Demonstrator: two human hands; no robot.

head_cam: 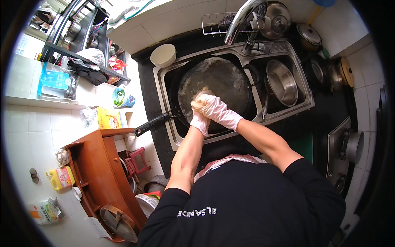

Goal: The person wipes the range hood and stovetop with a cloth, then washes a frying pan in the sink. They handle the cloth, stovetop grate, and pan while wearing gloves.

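Both my hands wear thin pale pink gloves and are pressed together over a large dark wok (pixel 249 106). My left hand (pixel 200 122) is partly hidden under my right hand (pixel 217 109). Squeezed between them is a tan, fibrous-looking scrubbing cloth (pixel 198 103); its exact kind cannot be told. Cloudy grey water (pixel 222 74) with pale froth along its edge fills the wok below. The wok rests in the left basin of a steel double sink (pixel 160 92), its black long handle (pixel 152 123) sticking out past the left rim.
A steel basin (pixel 282 83) leans in the right sink bowl. The chrome faucet (pixel 234 27) arches behind. A white bowl (pixel 163 55) stands at the back left corner. Lidded pots (pixel 309 35) line the right wall. A gas stove (pixel 336 154) is at right, a wooden cabinet (pixel 108 173) at left.
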